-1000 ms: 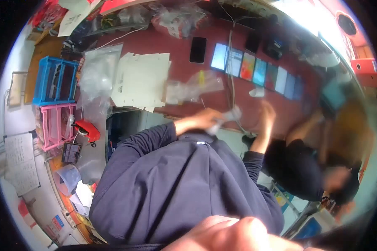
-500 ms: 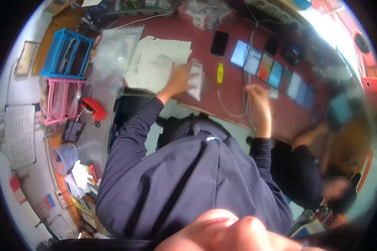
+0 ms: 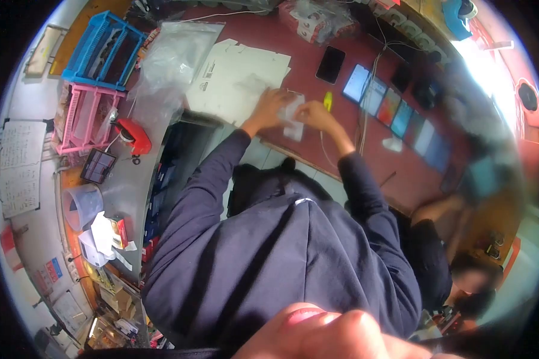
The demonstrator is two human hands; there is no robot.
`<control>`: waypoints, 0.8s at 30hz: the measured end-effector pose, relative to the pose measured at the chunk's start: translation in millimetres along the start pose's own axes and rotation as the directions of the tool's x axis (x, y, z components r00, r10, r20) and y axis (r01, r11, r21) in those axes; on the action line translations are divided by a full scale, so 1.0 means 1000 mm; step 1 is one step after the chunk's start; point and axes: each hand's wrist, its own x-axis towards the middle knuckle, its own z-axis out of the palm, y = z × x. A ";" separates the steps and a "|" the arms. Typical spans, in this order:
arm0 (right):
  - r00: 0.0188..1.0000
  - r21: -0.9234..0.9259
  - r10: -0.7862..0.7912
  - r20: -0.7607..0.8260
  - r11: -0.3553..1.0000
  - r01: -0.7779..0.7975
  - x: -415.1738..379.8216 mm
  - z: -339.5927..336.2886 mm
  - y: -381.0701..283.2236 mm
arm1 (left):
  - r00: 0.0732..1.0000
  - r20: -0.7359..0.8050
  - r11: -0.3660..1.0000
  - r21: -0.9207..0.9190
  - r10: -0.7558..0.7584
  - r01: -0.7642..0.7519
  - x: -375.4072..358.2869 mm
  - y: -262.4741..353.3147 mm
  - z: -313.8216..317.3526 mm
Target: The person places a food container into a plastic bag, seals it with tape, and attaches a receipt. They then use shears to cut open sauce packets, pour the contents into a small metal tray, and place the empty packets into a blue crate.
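Observation:
A flat, pale white rectangular thing (image 3: pixel 293 130), perhaps a phone or a wrapped case, lies at the table's near edge. My left hand (image 3: pixel 270 109) grips its left side, fingers curled over it and the wrist beside the white paper sheet. From the right, my right hand (image 3: pixel 317 115) reaches in, its fingertips pinched together on the upper part of the same white thing. What exactly lies between those fingertips is too small to tell. Just beyond my right hand a yellow highlighter (image 3: pixel 327 100) is partly covered.
A large white sheet (image 3: pixel 239 75) and clear plastic bags (image 3: pixel 176 57) lie to the left. Several phones, one of them a black phone (image 3: pixel 330 64), are laid out to the right under a hanging cable (image 3: pixel 368 102). Another person's arm (image 3: pixel 440 209) rests at the right table edge.
My right hand has moved left from the cable to the white thing, its fingers closing there. My left hand stays by that thing. The view has shifted slightly.

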 end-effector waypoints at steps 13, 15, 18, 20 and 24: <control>0.906 -0.242 0.421 0.036 0.884 -0.401 0.008 -0.001 0.040 | 0.998 0.006 0.998 -0.012 -0.068 0.068 0.003 -0.001 0.000; 0.938 -0.014 0.347 -0.002 0.938 -0.347 -0.010 0.007 0.063 | 0.998 0.017 0.998 -0.013 -0.065 0.065 0.001 0.001 0.000; 0.955 0.296 0.291 -0.051 0.918 -0.264 -0.016 0.013 0.077 | 0.998 0.022 0.998 -0.019 -0.056 0.056 0.005 0.001 -0.002; 0.954 0.380 0.298 -0.033 0.887 -0.263 -0.014 0.012 0.081 | 0.997 0.038 0.998 -0.031 -0.061 0.062 0.005 0.001 -0.002; 0.943 -0.049 0.332 -0.021 0.942 -0.332 0.008 -0.002 0.086 | 0.997 0.039 0.998 -0.017 -0.060 0.061 0.003 0.000 0.000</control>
